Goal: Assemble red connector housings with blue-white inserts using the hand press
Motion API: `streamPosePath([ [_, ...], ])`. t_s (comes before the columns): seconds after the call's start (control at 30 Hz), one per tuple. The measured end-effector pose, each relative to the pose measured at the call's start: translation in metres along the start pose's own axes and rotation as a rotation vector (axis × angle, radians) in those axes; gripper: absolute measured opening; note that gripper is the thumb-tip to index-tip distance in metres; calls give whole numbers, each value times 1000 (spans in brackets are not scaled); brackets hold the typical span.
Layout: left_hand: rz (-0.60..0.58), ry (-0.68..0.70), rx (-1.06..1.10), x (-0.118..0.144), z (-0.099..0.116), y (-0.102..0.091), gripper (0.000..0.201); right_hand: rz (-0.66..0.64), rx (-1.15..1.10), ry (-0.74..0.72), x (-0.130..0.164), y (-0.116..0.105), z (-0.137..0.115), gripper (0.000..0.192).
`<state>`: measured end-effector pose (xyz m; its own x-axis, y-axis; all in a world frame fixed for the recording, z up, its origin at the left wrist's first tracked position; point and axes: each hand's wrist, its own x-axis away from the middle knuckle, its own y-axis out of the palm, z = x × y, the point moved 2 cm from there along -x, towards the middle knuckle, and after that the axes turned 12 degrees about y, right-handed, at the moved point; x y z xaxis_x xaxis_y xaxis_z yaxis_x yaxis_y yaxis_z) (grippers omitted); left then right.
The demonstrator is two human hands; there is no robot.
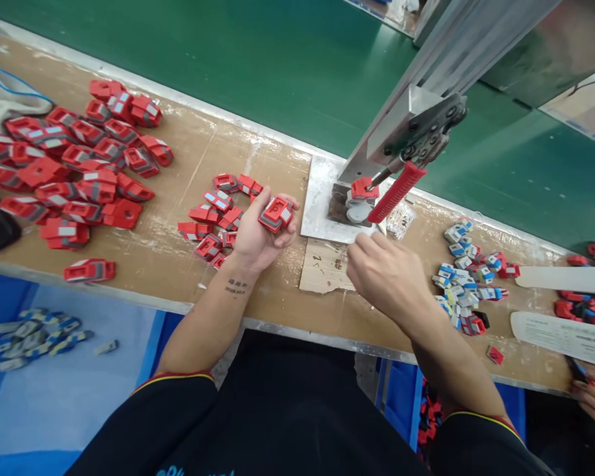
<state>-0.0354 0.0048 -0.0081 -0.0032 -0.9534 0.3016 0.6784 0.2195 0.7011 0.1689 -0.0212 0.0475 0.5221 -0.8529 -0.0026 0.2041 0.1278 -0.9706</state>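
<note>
From the head camera we see our left hand [258, 235] raised over the tabletop [277, 291], its fingers closed round a red part [276, 213]. It looks light, stiff plastic, best gripped by its sides. Our right hand [384, 274] hovers knuckles-up near the press [361, 198]; its fingers curl under, so we cannot tell their state.
</note>
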Motion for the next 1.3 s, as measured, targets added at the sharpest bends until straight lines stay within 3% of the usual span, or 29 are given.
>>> streamPosePath([
  [0.1,-1,-2,23,0,-1,-1,63,49,20,49,19,-6,29,24],
  [0.23,-19,3,13,-1,-4,-1,62,-147,4,125,34,11,50,22],
  [0.4,-33,6,-52,-4,-11,-1,56,-322,19,170,28,24,45,22],
  [0.57,-33,32,-113,-7,-18,-1,52,-369,-46,153,12,28,33,25],
  [0.63,-32,47,-119,-7,-19,-2,50,-264,-164,144,16,30,37,24],
  [0.73,-32,54,-118,-8,-20,-3,46,134,-482,276,44,34,60,19],
  [0.87,-12,34,-136,-7,-20,-2,46,776,-771,798,120,55,100,17],
  [0.93,11,53,-157,-6,-21,-1,43,878,-799,1036,159,70,109,32],
  [1.0,26,91,-175,-6,-21,0,38,779,-789,1163,191,84,110,44],
  [1.07,27,112,-187,-5,-22,2,38,608,-740,1178,213,93,106,44],
  [1.17,18,125,-209,-4,-24,7,42,428,-652,1096,229,100,99,29],
  [1.3,-36,173,-216,-3,-29,10,38,175,-587,886,221,108,96,23],
])
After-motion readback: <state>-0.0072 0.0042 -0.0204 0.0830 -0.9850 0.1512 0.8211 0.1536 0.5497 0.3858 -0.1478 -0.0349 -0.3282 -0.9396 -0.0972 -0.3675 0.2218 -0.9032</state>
